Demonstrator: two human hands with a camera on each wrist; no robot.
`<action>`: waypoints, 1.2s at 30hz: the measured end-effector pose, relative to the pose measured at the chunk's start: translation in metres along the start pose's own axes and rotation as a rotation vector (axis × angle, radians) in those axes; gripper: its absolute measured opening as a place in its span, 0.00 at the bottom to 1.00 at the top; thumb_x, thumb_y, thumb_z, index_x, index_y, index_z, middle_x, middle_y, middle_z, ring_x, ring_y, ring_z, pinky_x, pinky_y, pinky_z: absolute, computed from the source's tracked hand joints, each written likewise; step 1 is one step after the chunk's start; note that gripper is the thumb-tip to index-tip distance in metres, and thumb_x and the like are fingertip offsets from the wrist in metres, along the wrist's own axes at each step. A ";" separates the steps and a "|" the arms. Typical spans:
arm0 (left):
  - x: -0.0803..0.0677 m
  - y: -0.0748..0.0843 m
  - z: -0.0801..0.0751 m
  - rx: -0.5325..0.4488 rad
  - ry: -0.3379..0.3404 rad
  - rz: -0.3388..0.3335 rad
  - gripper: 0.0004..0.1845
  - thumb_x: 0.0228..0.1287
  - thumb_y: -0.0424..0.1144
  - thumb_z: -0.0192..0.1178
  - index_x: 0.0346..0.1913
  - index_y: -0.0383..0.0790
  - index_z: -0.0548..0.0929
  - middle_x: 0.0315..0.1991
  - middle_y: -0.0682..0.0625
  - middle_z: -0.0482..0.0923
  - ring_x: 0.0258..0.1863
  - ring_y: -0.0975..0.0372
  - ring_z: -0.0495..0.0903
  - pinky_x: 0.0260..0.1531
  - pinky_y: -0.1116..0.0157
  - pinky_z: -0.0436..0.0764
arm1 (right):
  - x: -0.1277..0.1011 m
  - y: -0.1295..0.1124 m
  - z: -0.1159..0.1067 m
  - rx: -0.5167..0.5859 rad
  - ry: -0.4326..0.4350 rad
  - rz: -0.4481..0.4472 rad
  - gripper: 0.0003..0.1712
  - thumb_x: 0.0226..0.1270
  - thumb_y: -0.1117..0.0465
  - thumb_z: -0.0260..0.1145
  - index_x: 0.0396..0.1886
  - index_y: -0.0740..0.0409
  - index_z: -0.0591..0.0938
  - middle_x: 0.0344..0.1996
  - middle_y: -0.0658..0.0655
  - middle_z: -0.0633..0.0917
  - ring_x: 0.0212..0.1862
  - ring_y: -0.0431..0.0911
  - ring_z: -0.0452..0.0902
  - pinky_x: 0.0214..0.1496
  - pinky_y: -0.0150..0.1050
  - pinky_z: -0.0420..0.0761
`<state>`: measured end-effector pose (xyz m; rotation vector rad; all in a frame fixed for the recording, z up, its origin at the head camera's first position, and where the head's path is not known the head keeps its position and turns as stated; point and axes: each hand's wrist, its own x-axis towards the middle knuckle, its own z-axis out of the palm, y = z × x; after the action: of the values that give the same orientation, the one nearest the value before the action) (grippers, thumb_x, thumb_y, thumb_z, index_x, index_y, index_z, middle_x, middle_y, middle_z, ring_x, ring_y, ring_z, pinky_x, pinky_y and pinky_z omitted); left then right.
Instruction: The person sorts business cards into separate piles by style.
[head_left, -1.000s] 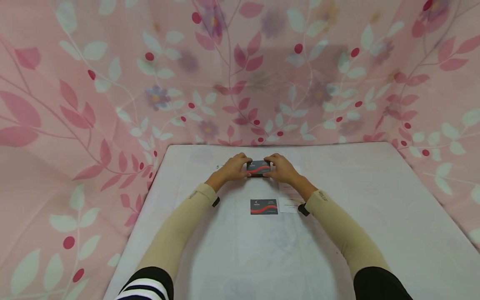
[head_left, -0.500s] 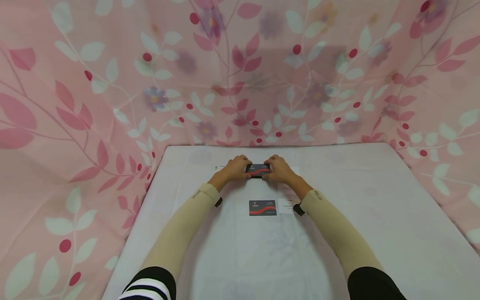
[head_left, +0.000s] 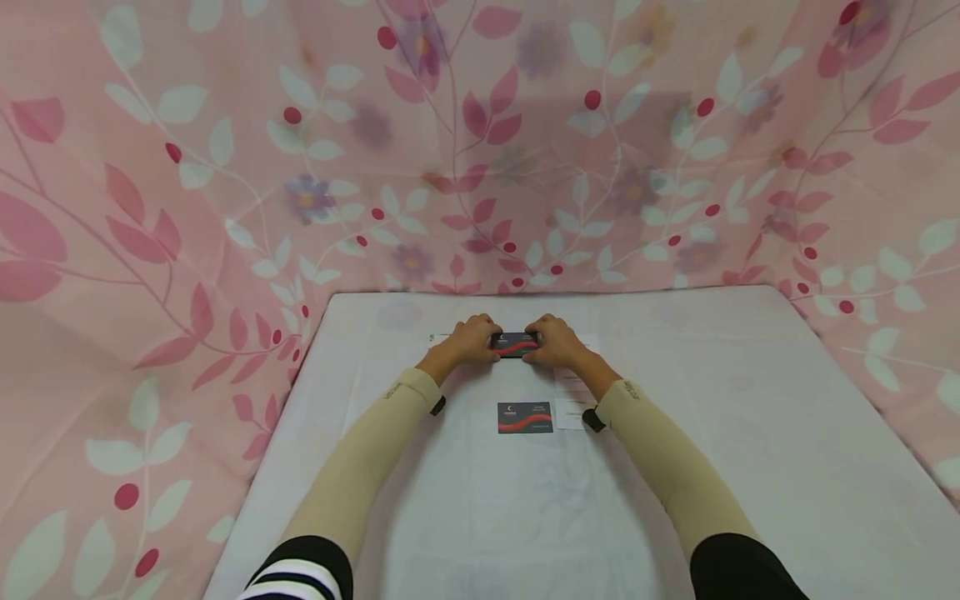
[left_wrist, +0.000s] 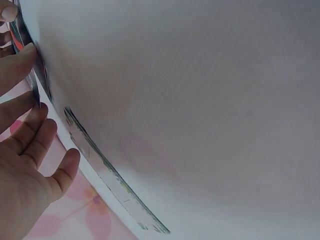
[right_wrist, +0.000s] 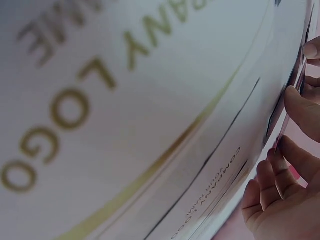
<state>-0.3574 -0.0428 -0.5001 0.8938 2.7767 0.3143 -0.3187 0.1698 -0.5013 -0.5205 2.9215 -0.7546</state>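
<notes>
Pinching a dark red-striped card [head_left: 514, 344] between left hand [head_left: 472, 339] and right hand [head_left: 553, 340], with a matching card [head_left: 525, 418] flat on the table [head_left: 465, 500], on the near side of the grip.

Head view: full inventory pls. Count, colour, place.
held card: 1, dark grey with red stripe, between both hands
loose card: 1, dark grey with red stripe, on table nearer the person
white cards: at least 2, white, right of loose card and beyond; partly hidden
marked card: 1, whitish, green marks, beyond left wrist; partly hidden
table: 1, white, centre
backdrop: 1, pink floral, behind table
sleeves: 2, beige, forearms
left hand, right hand: 2, bare, holding held card
</notes>
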 end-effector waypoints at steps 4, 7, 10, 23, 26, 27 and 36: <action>0.001 0.001 0.000 0.005 -0.018 -0.016 0.28 0.60 0.47 0.70 0.63 0.44 0.79 0.62 0.43 0.74 0.62 0.50 0.71 0.58 0.43 0.69 | 0.001 0.000 0.000 -0.013 -0.011 0.007 0.33 0.54 0.54 0.76 0.59 0.63 0.81 0.57 0.67 0.77 0.57 0.63 0.74 0.60 0.56 0.72; 0.001 0.002 -0.001 0.036 -0.017 -0.018 0.28 0.59 0.48 0.70 0.62 0.46 0.80 0.61 0.45 0.75 0.61 0.51 0.71 0.57 0.45 0.66 | 0.002 0.002 0.000 -0.024 -0.024 0.019 0.33 0.54 0.52 0.75 0.59 0.62 0.81 0.58 0.67 0.77 0.58 0.63 0.73 0.61 0.56 0.71; 0.001 0.003 -0.002 0.072 -0.006 -0.014 0.26 0.58 0.49 0.70 0.60 0.48 0.81 0.59 0.46 0.76 0.59 0.52 0.71 0.55 0.46 0.65 | 0.003 0.003 0.001 -0.028 -0.029 0.025 0.34 0.54 0.51 0.75 0.60 0.60 0.81 0.58 0.65 0.77 0.58 0.62 0.72 0.61 0.56 0.71; -0.004 0.009 -0.008 0.070 -0.057 -0.048 0.27 0.59 0.50 0.70 0.62 0.49 0.80 0.60 0.47 0.74 0.60 0.52 0.68 0.57 0.46 0.63 | 0.003 0.003 0.001 -0.028 -0.070 0.062 0.35 0.55 0.49 0.75 0.61 0.58 0.80 0.61 0.65 0.75 0.60 0.61 0.70 0.63 0.58 0.69; -0.003 0.008 -0.007 0.071 -0.064 -0.050 0.28 0.60 0.51 0.69 0.63 0.49 0.80 0.60 0.47 0.74 0.61 0.52 0.68 0.57 0.47 0.63 | 0.003 0.003 0.001 -0.026 -0.083 0.077 0.35 0.55 0.49 0.76 0.62 0.58 0.80 0.61 0.64 0.74 0.60 0.60 0.70 0.63 0.57 0.69; -0.003 0.008 -0.007 0.070 -0.066 -0.050 0.28 0.60 0.51 0.69 0.63 0.49 0.79 0.60 0.47 0.73 0.61 0.52 0.68 0.57 0.47 0.63 | 0.003 0.003 0.001 -0.025 -0.084 0.082 0.35 0.55 0.49 0.76 0.61 0.58 0.80 0.61 0.63 0.74 0.60 0.60 0.70 0.63 0.56 0.69; -0.002 0.008 -0.009 0.070 -0.071 -0.049 0.28 0.59 0.51 0.69 0.63 0.49 0.79 0.60 0.46 0.73 0.61 0.51 0.68 0.57 0.46 0.63 | 0.003 0.000 0.000 -0.046 -0.079 0.089 0.35 0.54 0.49 0.77 0.61 0.58 0.80 0.62 0.63 0.75 0.60 0.61 0.71 0.64 0.58 0.69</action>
<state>-0.3538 -0.0394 -0.4894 0.8346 2.7537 0.1747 -0.3215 0.1691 -0.5010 -0.4106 2.8733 -0.6429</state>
